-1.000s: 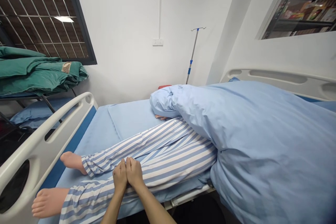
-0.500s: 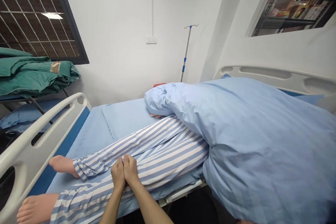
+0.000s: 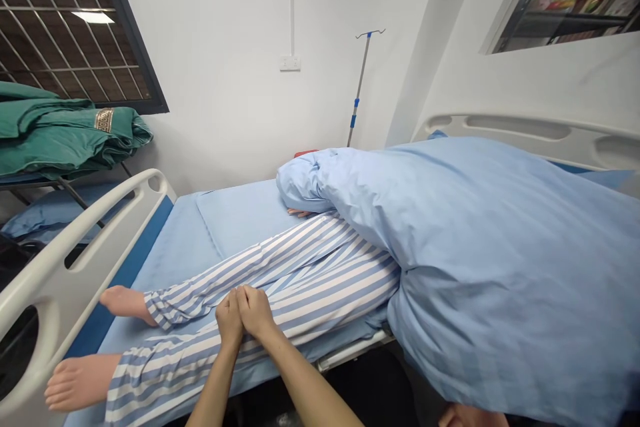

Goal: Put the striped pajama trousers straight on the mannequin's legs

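Side by side, my left hand (image 3: 231, 319) and my right hand (image 3: 255, 310) are closed into fists, touching each other. No object shows in either one. They rest on or just over the near leg of blue-and-white striped trousers (image 3: 325, 293), about at the shin or knee; whether they press on it I cannot tell. The trousers are on a figure lying on the bed, whose bare feet (image 3: 83, 381) look like a manikin's and point left. A light blue quilt (image 3: 475, 233) covers the upper body. Part of a hand (image 3: 299, 212) shows under its far edge.
A grey-white footboard (image 3: 100, 233) stands at the left, a headboard (image 3: 520, 127) at the far right. Behind the bed is an IV pole (image 3: 361, 80). Folded green cloth (image 3: 75, 140) lies on a rack by the barred window. Something skin-coloured (image 3: 473, 415) shows below the quilt's near edge.
My view has tilted slightly down and shifted. My two fists stay together on the striped leg, the right one turned a little more over. More of the skin-coloured thing shows at the bottom.
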`<action>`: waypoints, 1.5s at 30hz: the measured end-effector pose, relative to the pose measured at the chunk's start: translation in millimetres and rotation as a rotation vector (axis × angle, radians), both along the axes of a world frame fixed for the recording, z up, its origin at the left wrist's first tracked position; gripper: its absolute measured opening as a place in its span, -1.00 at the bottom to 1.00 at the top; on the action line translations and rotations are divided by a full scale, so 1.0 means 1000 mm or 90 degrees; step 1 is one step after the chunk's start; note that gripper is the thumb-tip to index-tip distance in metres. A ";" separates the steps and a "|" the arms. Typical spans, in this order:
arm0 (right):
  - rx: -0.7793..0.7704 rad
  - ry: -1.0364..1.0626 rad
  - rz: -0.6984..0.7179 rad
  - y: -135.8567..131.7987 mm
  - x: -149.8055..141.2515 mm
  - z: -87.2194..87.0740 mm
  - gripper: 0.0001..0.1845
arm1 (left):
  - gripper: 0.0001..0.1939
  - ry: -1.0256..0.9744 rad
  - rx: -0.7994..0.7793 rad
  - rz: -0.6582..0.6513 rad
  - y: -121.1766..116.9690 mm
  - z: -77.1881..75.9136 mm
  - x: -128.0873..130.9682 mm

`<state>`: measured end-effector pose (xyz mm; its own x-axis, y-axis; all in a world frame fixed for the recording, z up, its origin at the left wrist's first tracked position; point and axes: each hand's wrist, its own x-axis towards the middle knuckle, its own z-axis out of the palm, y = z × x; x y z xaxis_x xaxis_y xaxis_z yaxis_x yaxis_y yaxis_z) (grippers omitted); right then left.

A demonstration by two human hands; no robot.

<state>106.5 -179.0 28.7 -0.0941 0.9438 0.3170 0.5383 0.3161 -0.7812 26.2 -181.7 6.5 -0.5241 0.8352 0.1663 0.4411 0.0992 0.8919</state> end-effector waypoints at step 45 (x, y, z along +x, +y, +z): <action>-0.024 0.160 -0.042 0.006 0.031 -0.027 -0.55 | -0.61 -0.007 0.021 -0.165 -0.003 -0.002 0.028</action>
<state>137.8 -173.4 1.4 0.0446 0.9567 0.2876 0.3442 0.2555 -0.9034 54.6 -184.5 4.8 -0.2955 0.9359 0.1916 0.4383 -0.0454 0.8977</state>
